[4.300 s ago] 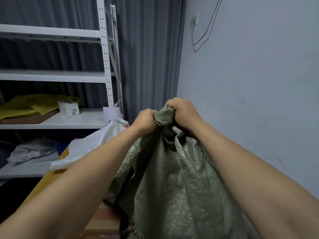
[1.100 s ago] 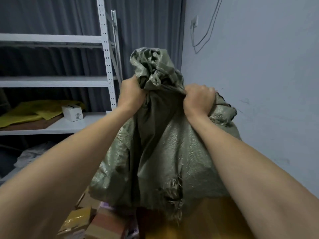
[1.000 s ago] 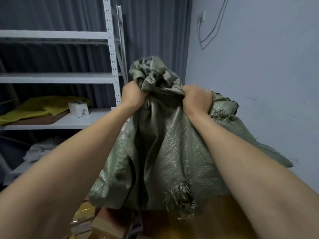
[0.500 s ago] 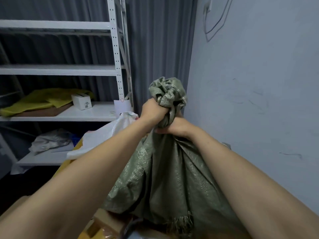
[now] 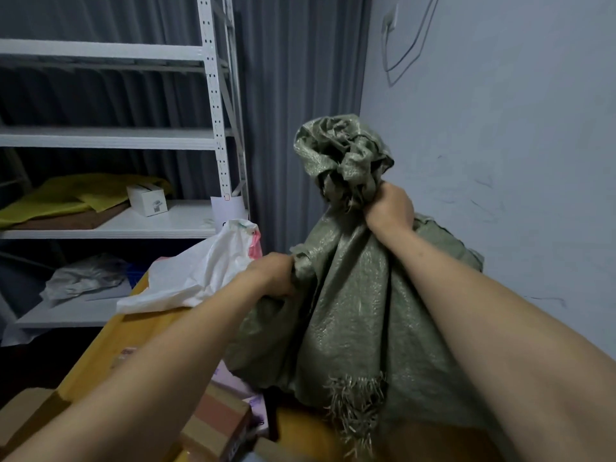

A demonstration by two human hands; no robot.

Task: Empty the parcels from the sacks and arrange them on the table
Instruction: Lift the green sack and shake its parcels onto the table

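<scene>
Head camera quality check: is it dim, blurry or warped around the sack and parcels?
Head view: dim, bluish light, no glare, only a faint sheen on the sack. Head view: the wide lens tilts the shelf post and swells the forearms. Head view: the parcels at the bottom edge look soft, partly hidden.

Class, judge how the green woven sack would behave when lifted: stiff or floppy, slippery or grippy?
Probably floppy: the green sack bunches above the right hand and drapes in folds below. Likely grippy: the left hand holds a fistful of coarse weave. Its frayed edge may snag.
</scene>
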